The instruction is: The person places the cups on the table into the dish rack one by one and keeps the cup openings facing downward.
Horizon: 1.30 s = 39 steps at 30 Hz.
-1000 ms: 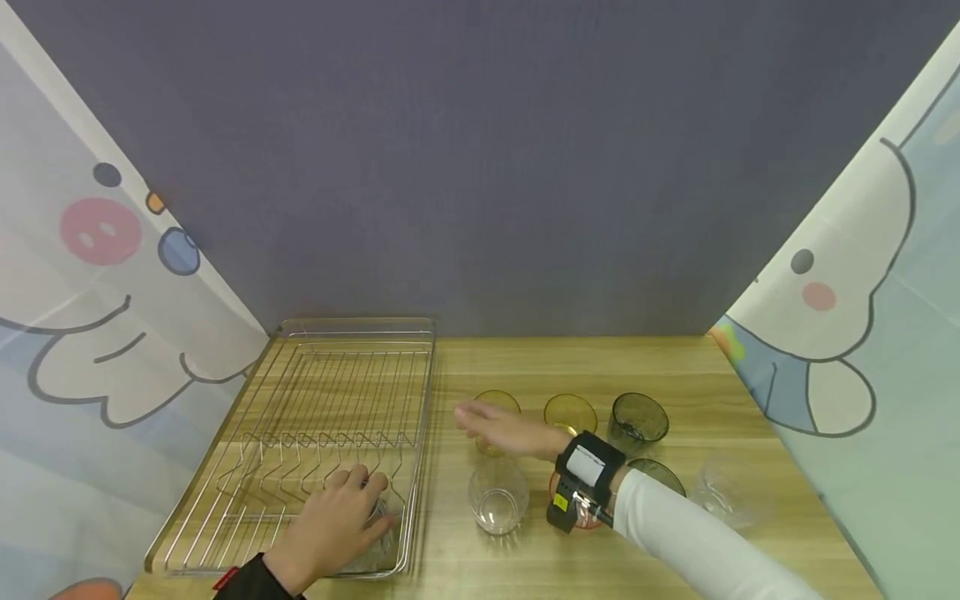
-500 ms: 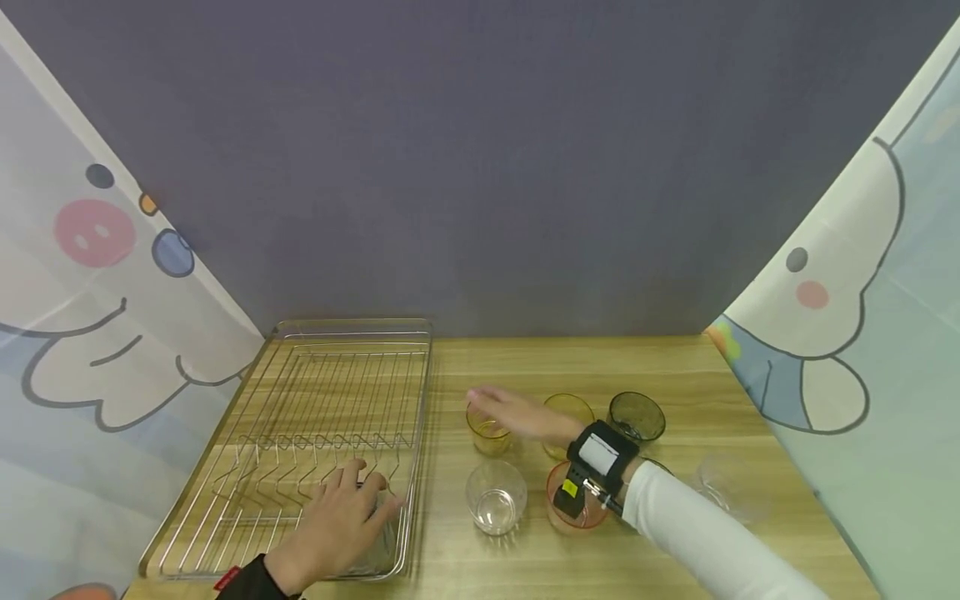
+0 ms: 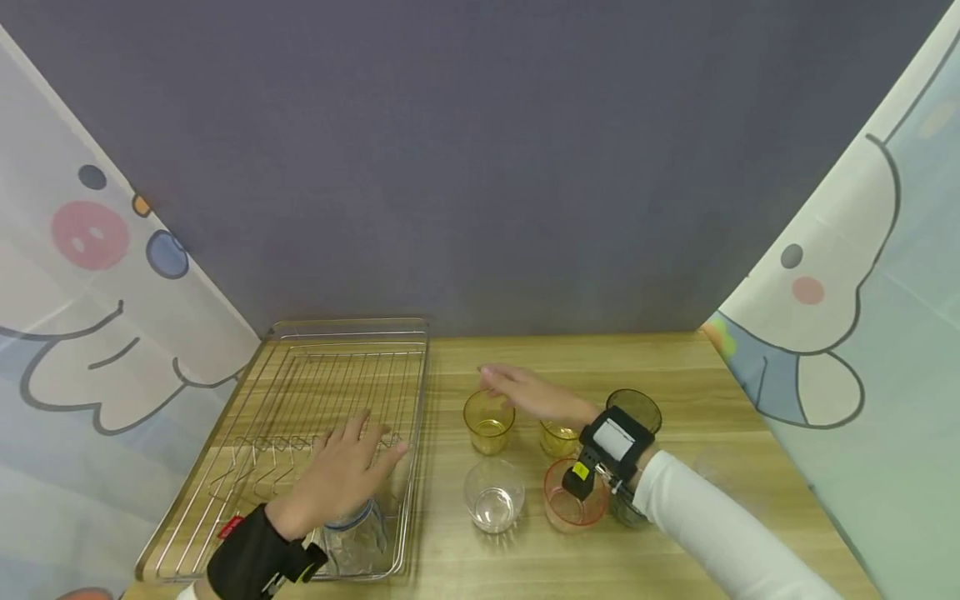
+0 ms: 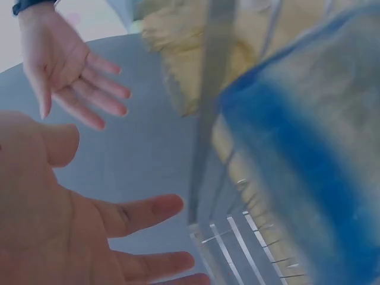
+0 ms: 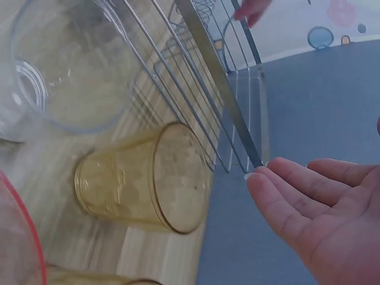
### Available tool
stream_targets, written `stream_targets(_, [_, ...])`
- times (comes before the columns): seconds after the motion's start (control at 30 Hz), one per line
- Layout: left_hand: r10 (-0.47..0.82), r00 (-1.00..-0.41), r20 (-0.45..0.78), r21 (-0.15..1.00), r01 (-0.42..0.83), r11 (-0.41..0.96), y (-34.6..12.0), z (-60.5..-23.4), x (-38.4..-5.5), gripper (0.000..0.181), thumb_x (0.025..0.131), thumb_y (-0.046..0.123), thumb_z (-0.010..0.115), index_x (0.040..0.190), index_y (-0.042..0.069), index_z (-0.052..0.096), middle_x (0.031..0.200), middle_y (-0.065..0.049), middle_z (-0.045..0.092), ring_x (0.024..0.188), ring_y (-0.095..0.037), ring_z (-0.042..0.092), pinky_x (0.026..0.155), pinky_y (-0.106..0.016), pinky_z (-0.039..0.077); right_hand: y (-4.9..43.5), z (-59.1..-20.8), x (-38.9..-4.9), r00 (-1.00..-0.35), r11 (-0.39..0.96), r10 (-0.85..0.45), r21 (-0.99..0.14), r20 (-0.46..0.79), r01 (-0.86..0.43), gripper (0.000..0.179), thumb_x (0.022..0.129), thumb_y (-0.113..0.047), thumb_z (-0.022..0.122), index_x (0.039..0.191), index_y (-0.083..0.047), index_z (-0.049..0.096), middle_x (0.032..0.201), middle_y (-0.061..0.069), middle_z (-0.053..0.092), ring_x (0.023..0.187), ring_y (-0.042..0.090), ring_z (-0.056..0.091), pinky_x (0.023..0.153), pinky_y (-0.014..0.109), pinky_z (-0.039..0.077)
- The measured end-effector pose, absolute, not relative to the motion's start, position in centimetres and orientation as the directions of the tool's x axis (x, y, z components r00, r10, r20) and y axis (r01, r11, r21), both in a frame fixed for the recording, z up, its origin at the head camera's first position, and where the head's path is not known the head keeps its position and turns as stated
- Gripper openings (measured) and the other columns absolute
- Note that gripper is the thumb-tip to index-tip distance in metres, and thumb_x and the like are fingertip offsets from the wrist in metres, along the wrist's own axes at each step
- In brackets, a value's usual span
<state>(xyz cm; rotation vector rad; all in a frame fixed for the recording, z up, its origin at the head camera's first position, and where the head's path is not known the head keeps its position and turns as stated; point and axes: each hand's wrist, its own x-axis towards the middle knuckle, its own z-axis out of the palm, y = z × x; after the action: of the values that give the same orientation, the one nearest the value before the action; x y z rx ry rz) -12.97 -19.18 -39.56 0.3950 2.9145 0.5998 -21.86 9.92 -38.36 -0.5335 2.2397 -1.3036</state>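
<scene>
My left hand (image 3: 339,485), spread wide, and right hand (image 3: 534,393), fingers straight, held nothing; only one blue-rimmed glass (image 3: 356,546) stood in the wire rack (image 3: 348,328) along the left edge of the tabletop (image 3: 562,352), the other glasses (image 3: 489,437) outside it.

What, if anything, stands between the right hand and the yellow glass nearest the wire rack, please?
Nothing visible does: the right hand hovers near the rim of the yellow glass, with only open air between. The wire rack stands to one side.
</scene>
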Motion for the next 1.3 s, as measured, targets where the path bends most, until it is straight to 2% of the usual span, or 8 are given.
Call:
stream_targets(0.2, [0.314,-0.948,-0.040,0.400,0.273,0.875,-18.3,-38.0,-15.9,0.070,0.104,0.057,0.031,0.147,0.002,0.043,0.155,-0.034,0.028,0.141,-0.056,0.028,0.110,-0.077,0.015,11.3,-38.0,-22.4,-0.836,0.498,-0.513,-0.861,-0.195,-0.105,0.062,0.107,-0.048,0.027,0.154,-0.008,0.031,0.151,0.018,0.045,0.137,0.039,0.046,0.114,0.056,0.037])
stream_targets(0.33, [0.325,-0.946,-0.009,0.417,0.292,0.861,-17.8,-38.1,-17.7,0.071,0.104,0.057,0.031,0.148,0.003,0.040,0.156,-0.033,0.027,0.143,-0.054,0.028,0.109,-0.078,0.017,12.7,-38.0,-23.1,-0.854,0.519,-0.490,-0.846,-0.173,-0.126,0.064,0.107,-0.048,0.026,0.153,-0.004,0.031,0.152,0.020,0.043,0.139,0.038,0.043,0.115,0.054,0.036])
stream_targets(0.5, [0.315,-0.949,-0.023,0.429,0.275,0.860,-17.4,-38.1,-20.1,0.073,0.104,0.057,0.030,0.150,0.001,0.037,0.154,-0.032,0.032,0.142,-0.052,0.030,0.108,-0.079,0.019,14.8,-38.0,-23.9,-0.882,0.546,-0.439,-0.831,-0.170,-0.111,0.066,0.107,-0.050,0.026,0.155,-0.005,0.028,0.155,0.020,0.039,0.142,0.039,0.040,0.116,0.053,0.035])
stream_targets(0.63, [0.302,-0.952,-0.052,0.452,0.247,0.857,-17.5,-38.0,-21.6,0.072,0.105,0.056,0.028,0.151,0.000,0.035,0.156,-0.032,0.028,0.145,-0.052,0.025,0.109,-0.079,0.015,16.3,-38.2,-24.4,-0.900,0.563,-0.406,-0.819,-0.159,-0.109,0.068,0.106,-0.052,0.027,0.156,-0.006,0.025,0.156,0.022,0.037,0.143,0.040,0.038,0.117,0.053,0.034])
stream_targets(0.73, [0.301,-0.953,-0.045,0.479,0.244,0.843,-17.7,-38.2,-22.4,0.072,0.105,0.055,0.026,0.151,0.001,0.034,0.158,-0.032,0.024,0.146,-0.052,0.022,0.111,-0.078,0.013,17.4,-38.4,-24.8,-0.913,0.596,-0.379,-0.795,-0.152,-0.115,0.070,0.106,-0.053,0.027,0.156,-0.005,0.023,0.157,0.023,0.033,0.142,0.043,0.037,0.116,0.056,0.033])
stream_targets(0.87, [0.329,-0.944,-0.001,0.513,0.282,0.811,-18.1,-38.6,-23.2,0.068,0.106,0.053,0.027,0.152,0.004,0.033,0.158,-0.030,0.026,0.146,-0.051,0.024,0.113,-0.075,0.013,19.0,-38.5,-25.1,-0.931,0.671,-0.336,-0.731,-0.144,-0.129,0.074,0.105,-0.057,0.025,0.157,-0.005,0.023,0.159,0.024,0.028,0.144,0.046,0.032,0.117,0.062,0.026])
stream_targets(1.13, [0.325,-0.946,-0.004,0.537,0.272,0.798,-19.1,-38.2,-24.6,0.069,0.105,0.056,0.024,0.154,0.008,0.031,0.158,-0.023,0.032,0.145,-0.048,0.027,0.114,-0.074,0.012,22.1,-37.6,-25.3,-0.932,0.724,-0.351,-0.658,-0.097,-0.204,0.066,0.108,-0.045,0.028,0.154,0.003,0.025,0.157,0.030,0.027,0.143,0.050,0.029,0.116,0.063,0.027])
stream_targets(1.3, [0.323,-0.945,-0.046,0.533,0.250,0.808,-19.5,-38.1,-25.3,0.072,0.104,0.060,0.021,0.156,0.011,0.026,0.160,-0.023,0.027,0.148,-0.047,0.021,0.114,-0.074,0.009,23.4,-38.2,-25.1,-0.927,0.763,-0.364,-0.600,-0.089,-0.242,0.066,0.107,-0.041,0.036,0.153,0.006,0.026,0.155,0.032,0.030,0.141,0.051,0.032,0.114,0.063,0.030])
